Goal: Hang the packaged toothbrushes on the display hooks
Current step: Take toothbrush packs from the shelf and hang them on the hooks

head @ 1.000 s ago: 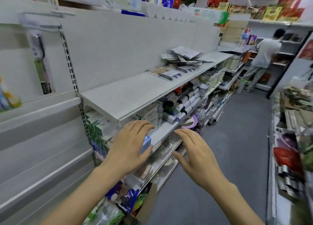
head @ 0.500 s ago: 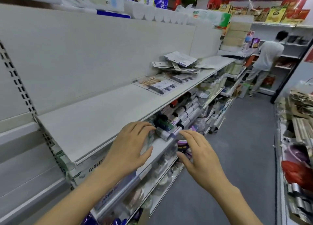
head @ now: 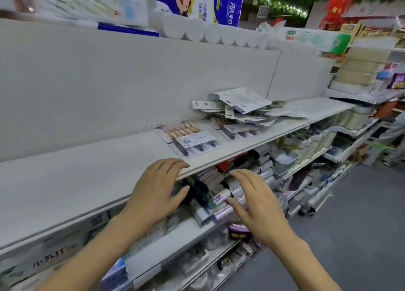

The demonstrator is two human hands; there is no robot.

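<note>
Both hands are out in front of the white shelf (head: pixel 87 181), empty, fingers loosely spread. The left hand (head: pixel 153 194) hovers at the shelf's front edge; the right hand (head: pixel 256 200) is just beside it, over the bottles (head: pixel 221 200) on the shelf below. The packaged toothbrushes (head: pixel 192 140) lie flat on the shelf, beyond the left hand, with a loose pile of packs (head: pixel 238 106) behind.

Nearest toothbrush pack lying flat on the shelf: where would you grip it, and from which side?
Probably the near edge of the pack, reached from the aisle side. It lies flat near the shelf lip, so a thumb-and-finger pinch there looks easiest. Both hands are empty.
</note>
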